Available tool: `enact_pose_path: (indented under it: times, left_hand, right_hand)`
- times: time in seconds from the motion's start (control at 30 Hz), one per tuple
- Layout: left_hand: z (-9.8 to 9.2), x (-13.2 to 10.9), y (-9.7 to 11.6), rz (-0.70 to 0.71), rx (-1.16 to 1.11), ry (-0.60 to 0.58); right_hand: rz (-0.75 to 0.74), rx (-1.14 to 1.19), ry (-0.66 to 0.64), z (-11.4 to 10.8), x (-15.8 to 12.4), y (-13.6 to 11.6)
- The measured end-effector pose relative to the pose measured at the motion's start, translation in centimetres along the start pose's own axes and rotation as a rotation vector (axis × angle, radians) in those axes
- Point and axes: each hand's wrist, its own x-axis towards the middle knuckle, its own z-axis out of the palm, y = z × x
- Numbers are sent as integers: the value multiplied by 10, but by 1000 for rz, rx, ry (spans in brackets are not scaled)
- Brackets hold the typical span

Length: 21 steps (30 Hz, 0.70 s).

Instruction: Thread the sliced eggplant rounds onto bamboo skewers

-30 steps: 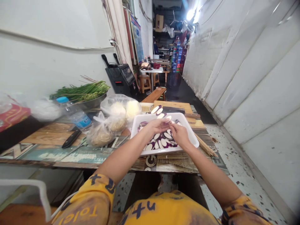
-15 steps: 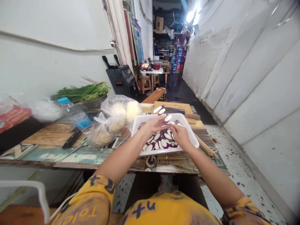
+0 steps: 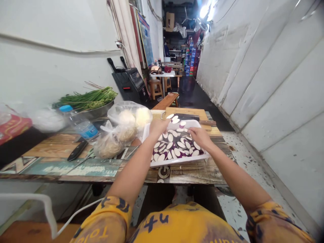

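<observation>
A white plastic tray (image 3: 174,163) holds many oval eggplant slices (image 3: 174,152) with pale flesh and purple skin. Over its far left part, my left hand (image 3: 159,127) is closed, its fingertips at a few eggplant slices (image 3: 175,119). My right hand (image 3: 199,136) is above the right side of the tray, fingers pinched at the edge of an eggplant slice (image 3: 182,124). Several slices line up between the two hands. Whether a stick runs through them I cannot tell.
Behind the tray lie a wooden cutting board (image 3: 199,112) and a knife (image 3: 207,123). To the left are bagged food (image 3: 108,145), a water bottle (image 3: 86,128), a black-handled knife (image 3: 78,151) and a bowl of green stalks (image 3: 98,111). A bench (image 3: 168,100) stands beyond.
My left hand has drawn back to the left and my right hand has moved slightly right, so they are farther apart. More slices in the tray show between them.
</observation>
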Motion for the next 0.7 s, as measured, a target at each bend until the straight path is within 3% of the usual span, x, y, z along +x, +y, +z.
enact_pose_path:
  times: [0.07,0.17,0.2,0.27,0.33,0.4,0.5,0.57,0.63,0.7]
  left_hand:
    - [-4,-3,3,216,104,204]
    - [-3,-10,9,457,77,490]
    - [-2,-12,10,513,78,534]
    - [0,-16,10,597,121,500]
    - [3,-20,8,659,191,327]
    - [9,-22,4,693,267,51]
    - [23,-23,-4,703,379,-396]
    - [34,-24,-11,714,406,-620]
    - [45,-25,-17,712,393,-745]
    - [54,-27,-24,671,366,-789]
  right_hand:
    - [-58,-18,-48,-9,10,5]
    - [-201,1,-132,-10,24,8]
    - [-242,7,-155,-7,29,7]
    - [-301,-21,-175,2,38,6]
    - [-343,-111,-136,7,44,4]
    - [-344,-206,-67,6,45,3]
    - [-223,-298,-78,-10,37,8]
    - [-107,-350,-110,-27,28,21]
    - [24,-404,-92,-43,15,42]
    - [164,-453,-109,-54,-2,67]
